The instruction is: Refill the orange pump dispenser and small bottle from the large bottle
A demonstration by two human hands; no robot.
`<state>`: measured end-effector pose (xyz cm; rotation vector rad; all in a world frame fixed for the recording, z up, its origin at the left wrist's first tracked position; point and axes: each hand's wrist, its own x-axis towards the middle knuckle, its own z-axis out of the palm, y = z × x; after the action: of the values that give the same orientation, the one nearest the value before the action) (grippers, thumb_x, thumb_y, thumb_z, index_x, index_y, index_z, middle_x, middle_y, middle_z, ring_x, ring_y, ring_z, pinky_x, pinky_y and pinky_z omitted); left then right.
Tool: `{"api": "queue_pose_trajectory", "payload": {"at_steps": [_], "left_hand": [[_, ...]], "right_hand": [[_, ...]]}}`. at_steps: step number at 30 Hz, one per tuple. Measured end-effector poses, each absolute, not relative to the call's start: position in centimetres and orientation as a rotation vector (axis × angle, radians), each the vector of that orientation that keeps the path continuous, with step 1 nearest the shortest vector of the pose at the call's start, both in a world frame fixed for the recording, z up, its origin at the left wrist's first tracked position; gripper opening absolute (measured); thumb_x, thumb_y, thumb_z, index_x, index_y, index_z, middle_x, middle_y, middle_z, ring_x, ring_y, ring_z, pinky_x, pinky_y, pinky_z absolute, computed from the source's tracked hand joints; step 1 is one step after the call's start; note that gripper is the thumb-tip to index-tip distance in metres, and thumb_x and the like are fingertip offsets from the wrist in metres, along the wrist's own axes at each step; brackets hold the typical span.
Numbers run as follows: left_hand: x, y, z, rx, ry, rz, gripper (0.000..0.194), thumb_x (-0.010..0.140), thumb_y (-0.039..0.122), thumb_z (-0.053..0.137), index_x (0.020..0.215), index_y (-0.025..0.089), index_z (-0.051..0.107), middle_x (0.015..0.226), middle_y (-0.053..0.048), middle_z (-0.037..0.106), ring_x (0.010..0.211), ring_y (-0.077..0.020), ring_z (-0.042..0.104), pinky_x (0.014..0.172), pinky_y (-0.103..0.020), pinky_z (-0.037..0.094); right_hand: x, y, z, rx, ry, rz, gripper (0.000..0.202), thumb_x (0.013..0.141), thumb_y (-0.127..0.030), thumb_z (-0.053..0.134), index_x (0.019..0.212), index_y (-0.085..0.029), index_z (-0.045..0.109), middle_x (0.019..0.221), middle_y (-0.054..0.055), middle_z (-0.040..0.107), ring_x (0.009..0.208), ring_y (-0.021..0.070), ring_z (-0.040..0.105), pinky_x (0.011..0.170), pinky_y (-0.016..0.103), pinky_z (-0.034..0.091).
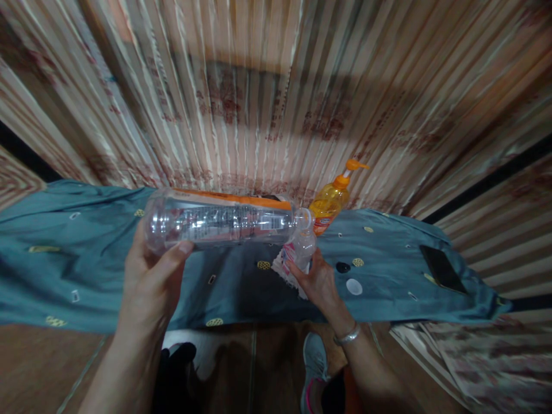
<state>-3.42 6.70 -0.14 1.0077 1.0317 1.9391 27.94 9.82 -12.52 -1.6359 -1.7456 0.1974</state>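
Note:
My left hand (153,270) is wrapped round the base end of a large clear plastic bottle (233,221) with an orange-edged label. The bottle lies level in the air, its mouth pointing right. Below that mouth, my right hand (317,279) grips a small clear plastic bottle (306,244) with a pink and white label. The two mouths overlap in view; I cannot tell whether they touch, or whether liquid passes between them. Under the small bottle is a whitish cloth (279,267) with a ragged edge. Just behind stands a pump bottle (330,201) of yellow liquid with an orange pump.
A teal patterned cloth (241,293) covers the long surface. To the right of my right hand lie a dark round cap (342,267) and a white disc (354,287). A dark phone (442,269) rests farther right. Pleated curtains (259,103) hang close behind.

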Motion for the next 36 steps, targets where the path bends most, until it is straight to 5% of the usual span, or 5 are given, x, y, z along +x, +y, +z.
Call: {"api": "queue_pose_trajectory", "payload": {"at_steps": [14, 36], "left_hand": [[-3.47, 6.74, -0.25, 1.026, 1.022, 1.949, 0.057, 0.068, 0.028, 0.104, 0.122, 0.032, 0.087, 0.131, -0.007, 0.086, 0.119, -0.0293, 0.079, 0.117, -0.048, 0.064], [-3.32, 6.79, -0.08, 0.961, 1.035, 1.954, 0.059, 0.058, 0.033, 0.111, 0.113, 0.035, 0.089, 0.122, -0.004, 0.086, 0.111, -0.0291, 0.079, 0.113, -0.050, 0.066]], "right_hand": [[27.99, 9.98, -12.41, -1.659, -1.741, 0.224, 0.074, 0.094, -0.071, 0.082, 0.138, -0.012, 0.073, 0.116, 0.026, 0.090, 0.104, 0.0441, 0.089, 0.090, 0.056, 0.074], [27.98, 9.91, -12.56, -1.630, -1.716, 0.249, 0.067, 0.094, -0.063, 0.084, 0.140, -0.016, 0.072, 0.115, 0.024, 0.090, 0.103, 0.0441, 0.089, 0.090, 0.059, 0.074]]}}
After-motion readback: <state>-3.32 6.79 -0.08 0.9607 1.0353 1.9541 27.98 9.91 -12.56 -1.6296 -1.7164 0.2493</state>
